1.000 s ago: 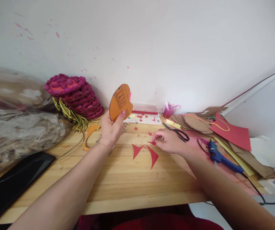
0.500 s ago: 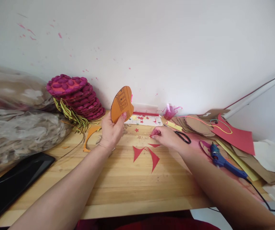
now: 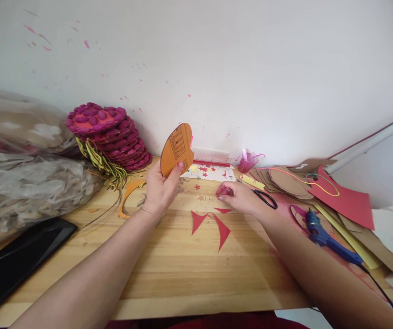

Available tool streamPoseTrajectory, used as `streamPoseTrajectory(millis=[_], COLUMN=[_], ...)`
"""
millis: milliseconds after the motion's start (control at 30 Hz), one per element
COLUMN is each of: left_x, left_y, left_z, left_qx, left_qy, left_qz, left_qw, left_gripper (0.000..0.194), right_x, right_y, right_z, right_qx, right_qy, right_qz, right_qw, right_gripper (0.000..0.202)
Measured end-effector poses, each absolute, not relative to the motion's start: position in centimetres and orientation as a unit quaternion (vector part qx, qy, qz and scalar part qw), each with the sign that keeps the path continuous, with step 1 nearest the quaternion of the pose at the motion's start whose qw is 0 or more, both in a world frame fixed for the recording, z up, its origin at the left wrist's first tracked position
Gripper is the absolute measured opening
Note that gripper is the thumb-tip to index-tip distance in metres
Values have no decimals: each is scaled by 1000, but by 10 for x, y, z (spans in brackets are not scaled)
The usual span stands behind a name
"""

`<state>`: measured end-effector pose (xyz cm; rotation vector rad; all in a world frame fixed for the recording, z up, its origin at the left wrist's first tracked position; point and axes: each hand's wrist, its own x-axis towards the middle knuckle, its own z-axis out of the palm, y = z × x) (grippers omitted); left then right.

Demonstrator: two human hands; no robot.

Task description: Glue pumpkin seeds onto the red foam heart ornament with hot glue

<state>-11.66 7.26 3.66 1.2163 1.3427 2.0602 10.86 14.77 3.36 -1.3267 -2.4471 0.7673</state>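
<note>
My left hand [image 3: 162, 189] grips an orange cardboard cutout [image 3: 176, 151] by its lower edge and holds it raised and tilted. The cutout is rounded, with black printed boxes on the side I see. My right hand [image 3: 236, 196] is low over the table, thumb and fingers pinched on a tiny red paper piece [image 3: 217, 197], mostly hidden by the fingertips. Just left of it lie a red star [image 3: 197, 187] and a pale star [image 3: 201, 198]. Closer to me are pointed red paper scraps [image 3: 221, 232]. More small stars rest on a white sheet [image 3: 229, 175] behind.
At left stand a stack of magenta-studded discs [image 3: 110, 137], plastic bags [image 3: 28, 196] and a black tablet-like slab [image 3: 25, 265]. To the right are black-handled scissors [image 3: 266, 199], cardboard discs [image 3: 287, 182], a blue glue gun [image 3: 330, 240] with a cord, and red paper [image 3: 349, 196].
The view has shifted slightly, moving most things a little to the right in the picture. Both hands keep nearly the same pose, the left still holding the cutout.
</note>
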Motion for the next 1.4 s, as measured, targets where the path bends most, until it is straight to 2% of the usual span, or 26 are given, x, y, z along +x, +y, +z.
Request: streamPoseTrajectory(millis=[367, 500, 600, 700, 900, 1100, 1233, 1400], left_x=[-117, -117, -117, -117, -118, -118, -117, -117], left_y=[72, 71, 71, 71, 72, 71, 71, 74], left_z=[37, 38, 38, 38, 37, 41, 40, 36], left_qx=[434, 427, 422, 418, 416, 413, 417, 416], left_qy=[479, 484, 491, 489, 498, 498, 477, 481], left_qz=[734, 732, 731, 733, 727, 731, 742, 739], left_qw=[207, 216, 215, 221, 224, 217, 220, 222], left_gripper=[32, 33, 33, 34, 33, 32, 31, 33], right_x=[110, 100, 87, 72, 59, 65, 65, 51], right_y=[167, 188, 211, 227, 229, 223, 212, 185], right_z=[30, 39, 42, 40, 30, 32, 40, 42], right_qx=[-473, -495, -521, -538, -546, -536, -520, -441], right_qy=[-830, -825, -815, -808, -808, -815, -821, -853], right_qz=[272, 251, 238, 226, 210, 189, 192, 250], right_qw=[112, 102, 91, 80, 68, 114, 141, 125], right_gripper=[10, 3, 20, 28, 29, 29, 18, 5])
